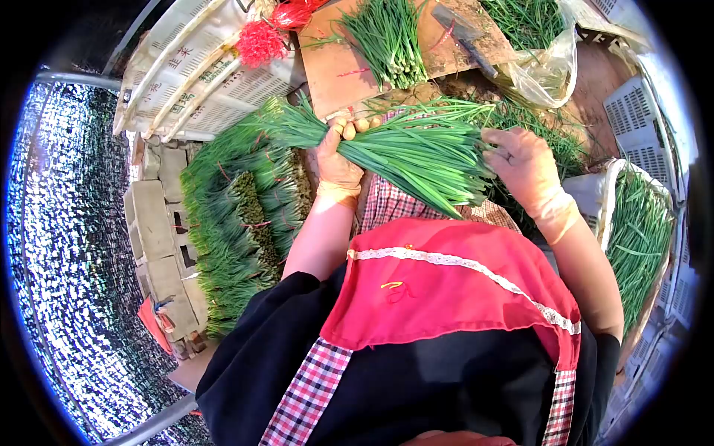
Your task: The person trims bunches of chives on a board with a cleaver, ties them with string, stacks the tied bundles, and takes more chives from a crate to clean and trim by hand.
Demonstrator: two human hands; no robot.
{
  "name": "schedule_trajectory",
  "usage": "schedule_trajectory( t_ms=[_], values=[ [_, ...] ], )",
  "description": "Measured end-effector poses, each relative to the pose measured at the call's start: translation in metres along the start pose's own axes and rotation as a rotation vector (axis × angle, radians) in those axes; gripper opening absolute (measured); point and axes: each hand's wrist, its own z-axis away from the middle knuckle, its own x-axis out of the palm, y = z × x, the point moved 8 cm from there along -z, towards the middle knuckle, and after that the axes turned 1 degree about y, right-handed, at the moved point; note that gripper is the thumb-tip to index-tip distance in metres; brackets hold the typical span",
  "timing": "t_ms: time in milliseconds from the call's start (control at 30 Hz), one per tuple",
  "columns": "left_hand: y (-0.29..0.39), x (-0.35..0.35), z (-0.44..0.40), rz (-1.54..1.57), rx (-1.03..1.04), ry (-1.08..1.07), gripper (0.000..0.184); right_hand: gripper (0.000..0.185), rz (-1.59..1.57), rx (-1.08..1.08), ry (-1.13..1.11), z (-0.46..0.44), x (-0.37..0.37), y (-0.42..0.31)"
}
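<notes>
My left hand [340, 165], in a thin glove, is wrapped round the middle of a loose bunch of green chives [424, 160] held in front of the apron. The bunch fans out to the right. My right hand [523, 169], also gloved, is at the fanned end, with its fingers curled together against the chive ends. What lies between those fingertips is partly hidden. Below and left of my left hand, many tied chive bundles [238, 215] are stacked in rows.
Ahead, a board [335, 59] bears another chive bunch [387, 41] and a flat-bladed tool [465, 37]. Red ties [260, 43] lie by white crates [197, 67] at upper left. A lined crate of chives [638, 238] stands right. Concrete blocks [165, 264] edge the left.
</notes>
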Motion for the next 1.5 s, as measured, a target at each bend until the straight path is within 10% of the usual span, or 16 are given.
schedule_trajectory(
  t_ms=[300,433,567,767,867,1100,1500],
  values=[
    [0.003,0.013,-0.003,-0.045,0.003,-0.061,0.017,0.009,0.831,-0.316,0.010,-0.018,0.033,-0.018],
    [0.004,0.019,-0.002,-0.046,-0.006,-0.061,0.017,0.007,0.583,-0.343,-0.076,-0.035,0.024,-0.052],
    [0.004,0.012,-0.003,0.041,-0.018,-0.108,0.013,0.007,-0.700,-0.073,0.076,-0.048,-0.010,-0.045],
    [0.001,0.002,-0.003,0.059,0.000,-0.095,0.015,0.013,-0.616,0.293,-0.030,-0.016,-0.048,0.072],
    [0.001,0.012,-0.008,0.037,0.008,-0.093,0.016,0.016,0.357,0.074,0.242,0.016,-0.059,0.049],
    [0.001,0.009,-0.003,-0.025,0.020,-0.053,0.016,0.030,-0.204,0.284,-0.313,0.013,0.039,0.019],
    [0.002,0.005,-0.002,-0.001,0.049,-0.069,0.015,0.009,-0.808,0.531,0.147,0.037,-0.003,0.049]
  ],
)
